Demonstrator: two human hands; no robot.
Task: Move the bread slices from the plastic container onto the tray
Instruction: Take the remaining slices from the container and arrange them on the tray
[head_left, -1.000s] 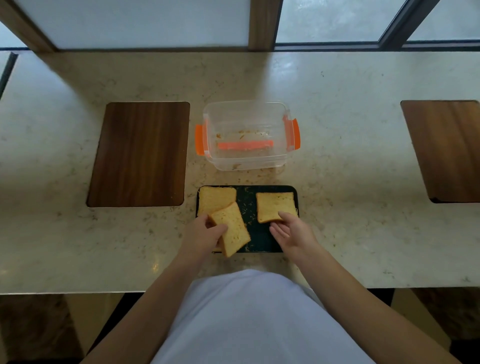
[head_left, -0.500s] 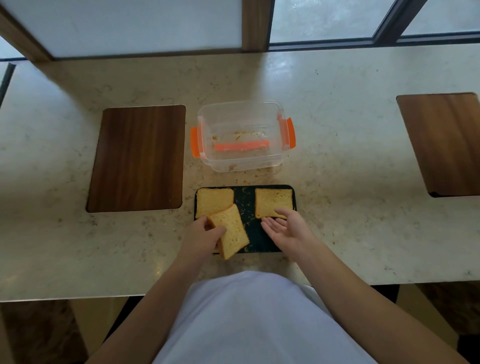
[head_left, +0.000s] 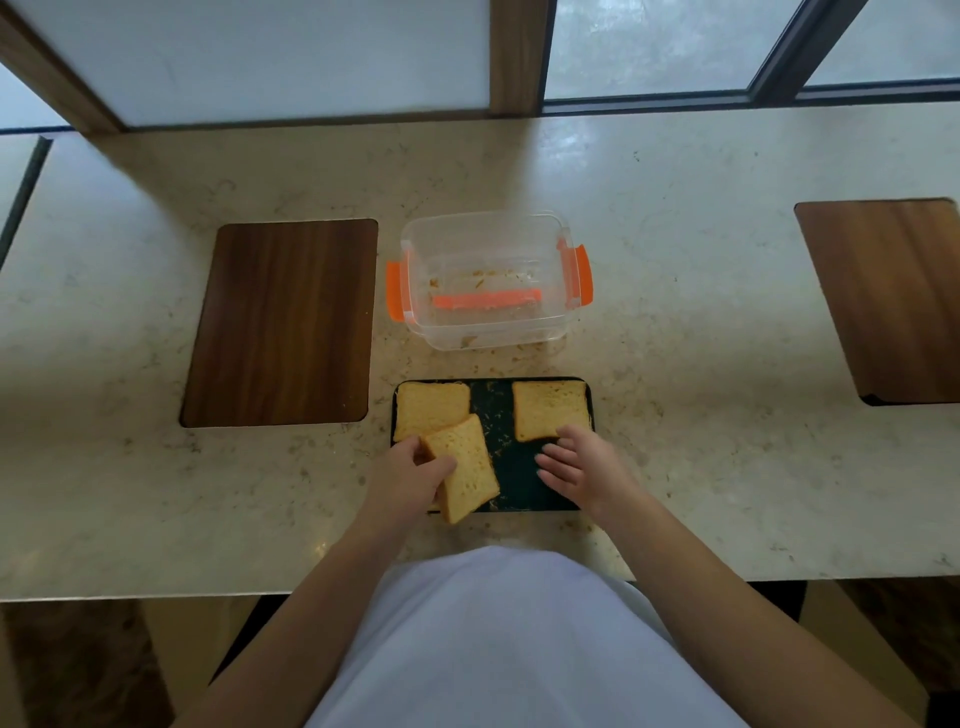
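container: the clear plastic container with orange clips (head_left: 488, 280) looks emptied, just crumbs inside, so the moving part is pretty much done

tray: two golden toasted bread slices (head_left: 549, 409) lie flat on the dark rectangular tray (head_left: 519, 483)

left hand: the left hand (head_left: 410, 475) has its fingers clamped on a third tilted slice (head_left: 464, 467), overlapping the far-left one and poking past the tray's near edge

right hand: the right hand (head_left: 582, 467) hovers over the tray, fingers spread, holding nothing

risk: let go like this and it could tip onto the marble desk (head_left: 701, 338); might be another slice underneath, can't tell
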